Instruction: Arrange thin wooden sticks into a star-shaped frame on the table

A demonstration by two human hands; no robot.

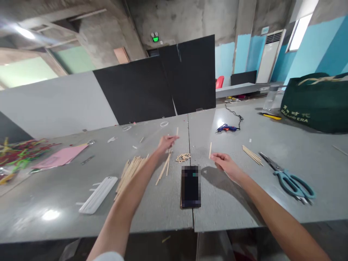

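Pinched in my left hand (pixel 166 143) is a short pale wooden stick (pixel 177 131), held upright over the table's middle. My right hand (pixel 223 161) grips another short wooden stick (pixel 210 149) between thumb and fingers, also pointing up. Between and below the hands lies a small frame of joined sticks (pixel 183 157). A black phone (pixel 190 186) rests flat just nearer to me. Under my left forearm are a few loose sticks (pixel 164 167) and a larger pile of wooden sticks (pixel 130 172).
Right of my hand lie several sticks (pixel 252 155) and large teal-handled scissors (pixel 288 177). Farther back are a blue glue gun (pixel 227 128) with a cord, a yellow cutter (pixel 270 116) and a green bag (pixel 312 103). A white plastic stand (pixel 98 195) and pink sheets (pixel 61 156) lie left.
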